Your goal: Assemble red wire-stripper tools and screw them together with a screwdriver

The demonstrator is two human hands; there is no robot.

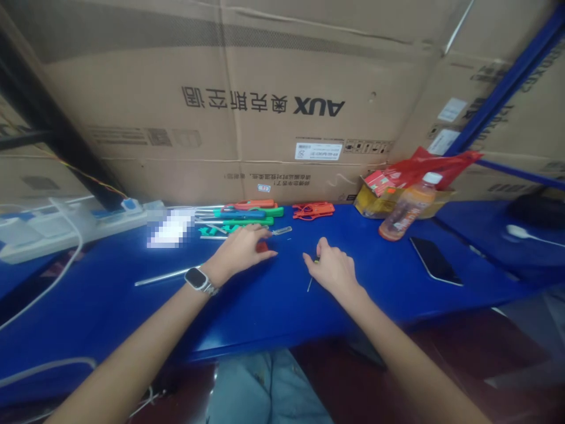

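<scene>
Mid-frame, the left hand (242, 252) (a watch (196, 278) on its wrist) partly covers an orange piece (262, 247) above the blue tabletop (247, 315), while the right hand (335, 268) holds a thin tool (309, 286). Coloured handles (245, 214) lie left of centre, a bottle (406, 212) and phone (435, 261) right; cardboard (265, 62) fills the top.

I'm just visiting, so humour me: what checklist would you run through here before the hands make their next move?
1. Right hand has hold of the thin-shafted tool: ok, its metal end points out below the fingers.
2. Left hand grips the orange piece firmly: cannot tell, the hand covers most of it.
3. Hands apart from each other: ok, with a gap between them.
4. Coloured handles sorted separately: not ok, they lie bunched together beyond the left hand.
5. Drink bottle capped: ok.
6. Phone apart from the right hand: ok.
</scene>
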